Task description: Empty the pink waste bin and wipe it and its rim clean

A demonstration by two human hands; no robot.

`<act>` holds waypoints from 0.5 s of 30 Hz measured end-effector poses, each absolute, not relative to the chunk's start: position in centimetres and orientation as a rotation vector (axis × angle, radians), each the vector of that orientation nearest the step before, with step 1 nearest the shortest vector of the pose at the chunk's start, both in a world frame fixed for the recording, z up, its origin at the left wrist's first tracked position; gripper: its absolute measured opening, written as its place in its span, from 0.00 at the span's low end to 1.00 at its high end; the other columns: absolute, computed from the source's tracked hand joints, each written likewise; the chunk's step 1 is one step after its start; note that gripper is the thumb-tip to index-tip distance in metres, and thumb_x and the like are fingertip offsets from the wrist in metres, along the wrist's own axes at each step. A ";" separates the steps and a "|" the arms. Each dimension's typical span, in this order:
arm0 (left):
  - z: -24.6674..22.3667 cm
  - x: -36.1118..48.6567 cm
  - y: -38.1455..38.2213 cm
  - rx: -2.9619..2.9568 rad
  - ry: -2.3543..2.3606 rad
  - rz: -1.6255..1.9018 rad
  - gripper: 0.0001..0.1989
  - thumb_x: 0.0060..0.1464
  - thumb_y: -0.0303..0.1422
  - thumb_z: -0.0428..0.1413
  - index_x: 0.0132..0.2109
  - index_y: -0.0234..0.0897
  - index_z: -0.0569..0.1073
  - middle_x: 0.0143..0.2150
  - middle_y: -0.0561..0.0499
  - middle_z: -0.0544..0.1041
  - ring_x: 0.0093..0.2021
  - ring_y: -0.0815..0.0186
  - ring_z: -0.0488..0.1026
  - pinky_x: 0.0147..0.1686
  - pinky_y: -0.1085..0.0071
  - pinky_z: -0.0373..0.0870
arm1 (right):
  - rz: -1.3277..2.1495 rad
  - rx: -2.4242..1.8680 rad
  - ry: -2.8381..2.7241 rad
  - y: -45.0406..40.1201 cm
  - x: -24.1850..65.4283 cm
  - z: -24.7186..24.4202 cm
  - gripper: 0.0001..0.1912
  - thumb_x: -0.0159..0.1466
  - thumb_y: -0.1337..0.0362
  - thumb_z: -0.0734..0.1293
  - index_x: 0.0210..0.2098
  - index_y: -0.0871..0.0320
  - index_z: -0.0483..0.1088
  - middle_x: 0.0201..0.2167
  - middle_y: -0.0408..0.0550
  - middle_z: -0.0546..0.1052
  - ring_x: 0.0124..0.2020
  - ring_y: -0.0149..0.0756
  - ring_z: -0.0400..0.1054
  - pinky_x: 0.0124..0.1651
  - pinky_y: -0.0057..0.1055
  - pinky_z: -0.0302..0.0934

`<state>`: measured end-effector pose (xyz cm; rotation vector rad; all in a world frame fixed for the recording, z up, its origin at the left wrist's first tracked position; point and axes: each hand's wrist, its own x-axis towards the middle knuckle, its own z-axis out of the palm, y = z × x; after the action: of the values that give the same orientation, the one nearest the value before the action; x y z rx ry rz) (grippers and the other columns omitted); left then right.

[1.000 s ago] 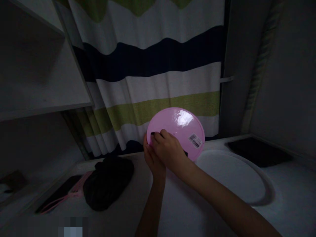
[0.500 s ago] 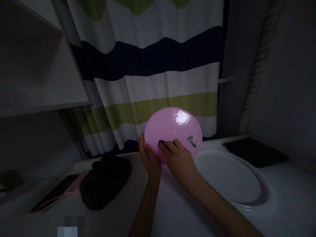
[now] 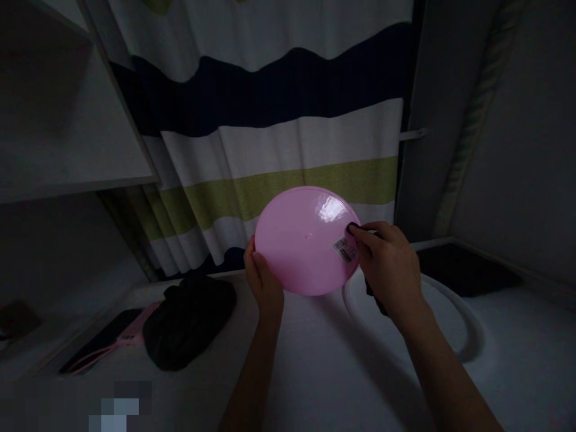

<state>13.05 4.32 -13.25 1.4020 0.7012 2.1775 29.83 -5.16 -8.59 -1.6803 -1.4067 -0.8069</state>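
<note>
A round pink plastic plate (image 3: 297, 240) is held up, tilted, with its glossy, flat face toward me. Near its right edge is a barcode sticker (image 3: 344, 249). My left hand (image 3: 265, 285) grips the plate's lower left rim, thumb on this face and fingers mostly hidden behind. Pinched in my right hand (image 3: 391, 267) is a black cloth (image 3: 377, 299), partly hidden by the fingers. One bit of it touches the plate by the right rim, just above the sticker; another part hangs below the hand.
Behind the plate hangs a striped curtain (image 3: 270, 144). A white round dish-like object (image 3: 443, 324) lies on the white tabletop (image 3: 310, 366) at right, with a dark flat item (image 3: 468, 270) beyond it. A black plastic bag (image 3: 189, 318) and a pink slotted object (image 3: 132, 336) lie left.
My right hand has moved the black cloth from the plate's lower middle to its right edge, uncovering the lower part. The plate sits slightly further left; my left hand keeps its grip.
</note>
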 end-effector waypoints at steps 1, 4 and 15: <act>-13.3 12.9 4.4 1.405 0.714 2.180 0.19 0.59 0.42 0.44 0.53 0.38 0.66 0.55 0.45 0.68 0.54 0.62 0.65 0.52 0.65 0.61 | -0.782 -1.652 -1.394 -5.0 30.0 -8.7 0.14 0.61 0.67 0.60 0.44 0.58 0.73 0.39 0.51 0.73 0.38 0.41 0.65 0.37 0.35 0.62; -13.3 12.2 4.7 1.423 0.736 2.177 0.17 0.57 0.41 0.48 0.50 0.39 0.68 0.53 0.46 0.69 0.54 0.61 0.65 0.53 0.62 0.60 | -0.680 -1.548 -1.387 -4.5 30.2 -8.8 0.15 0.62 0.66 0.60 0.46 0.59 0.72 0.39 0.51 0.73 0.38 0.39 0.66 0.40 0.36 0.62; -10.9 8.9 4.8 1.302 0.835 2.080 0.13 0.52 0.38 0.51 0.43 0.38 0.73 0.49 0.47 0.73 0.53 0.60 0.66 0.54 0.62 0.58 | -0.447 -1.637 -1.392 -5.1 30.9 -8.7 0.25 0.61 0.55 0.58 0.55 0.60 0.64 0.41 0.56 0.76 0.36 0.44 0.72 0.39 0.39 0.64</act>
<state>8.88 4.76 -10.90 1.3019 0.8353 2.0798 30.93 -5.11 -8.66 -1.6366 -1.3922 -0.4472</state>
